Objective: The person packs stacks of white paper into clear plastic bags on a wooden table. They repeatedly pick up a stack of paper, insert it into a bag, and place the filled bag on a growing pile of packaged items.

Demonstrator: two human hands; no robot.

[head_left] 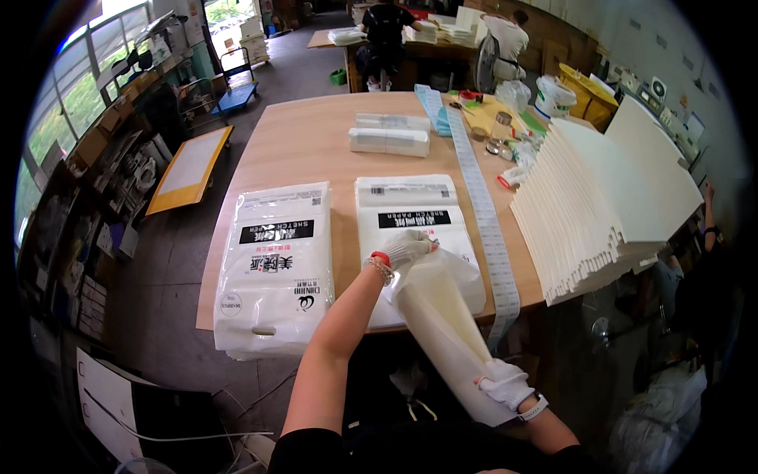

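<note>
My left hand [409, 246], in a white glove with a red band and a bracelet at the wrist, pinches the upper edge of a plastic bag. Cream-coloured paper [442, 312] runs slantwise from there toward my body, curved, with translucent white plastic beside it. My right hand [505, 385], also gloved and wearing a white wristband, grips the lower right end of this paper. Beneath my left hand lies a pile of printed white plastic bags [403, 193]. To its left is another pile of printed bags [276, 268], each with a handle slot.
Tall stacked white boards [592, 205] fan out at the right table edge. A long strip of labels [478, 189] crosses the tabletop [292, 142]. Farther back lie clear-wrapped bundles [389, 142], tape rolls [502, 125] and a white bucket [554, 96]. Other people work behind.
</note>
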